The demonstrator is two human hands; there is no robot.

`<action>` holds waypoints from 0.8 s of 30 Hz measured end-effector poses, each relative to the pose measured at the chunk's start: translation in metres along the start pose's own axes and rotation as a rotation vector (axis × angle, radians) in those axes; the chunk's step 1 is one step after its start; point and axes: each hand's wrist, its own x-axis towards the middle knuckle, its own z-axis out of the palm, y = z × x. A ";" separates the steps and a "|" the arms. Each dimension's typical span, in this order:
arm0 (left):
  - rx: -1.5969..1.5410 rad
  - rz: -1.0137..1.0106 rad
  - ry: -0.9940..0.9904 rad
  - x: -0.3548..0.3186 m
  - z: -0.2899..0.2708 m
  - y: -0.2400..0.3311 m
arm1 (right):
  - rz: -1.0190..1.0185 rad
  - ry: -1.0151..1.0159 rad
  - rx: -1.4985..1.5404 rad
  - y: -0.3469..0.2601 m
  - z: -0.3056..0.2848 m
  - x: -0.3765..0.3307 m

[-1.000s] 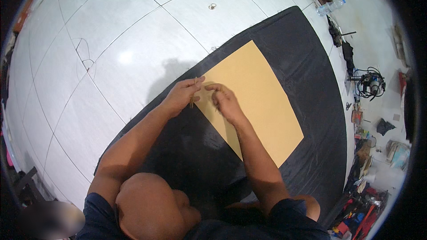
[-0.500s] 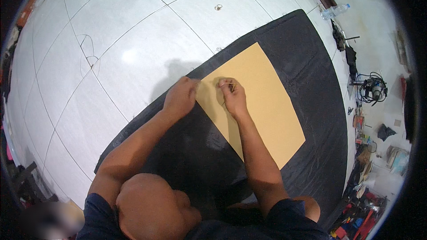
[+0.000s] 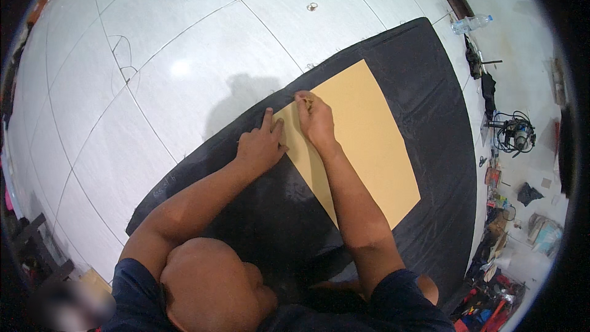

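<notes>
Pressing tan sheet, both hands.

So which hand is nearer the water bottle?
Right. The right hand rests on the tan sheet's corner, closer to the bottle; the left hand lies beyond it.

Paper sheet on cloth — cloth on tiled floor.
</notes>
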 end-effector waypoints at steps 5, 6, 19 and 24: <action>0.024 0.015 0.064 0.001 0.004 0.000 | -0.006 0.152 0.019 0.012 -0.004 0.005; 0.019 0.019 0.066 0.002 0.004 0.000 | 0.061 0.134 0.067 0.016 -0.008 0.007; 0.015 0.034 0.064 -0.001 0.004 -0.002 | 0.326 -0.360 0.650 0.009 -0.026 -0.007; 0.024 0.038 0.093 -0.002 0.010 -0.006 | 0.241 -0.226 0.246 -0.008 -0.009 -0.013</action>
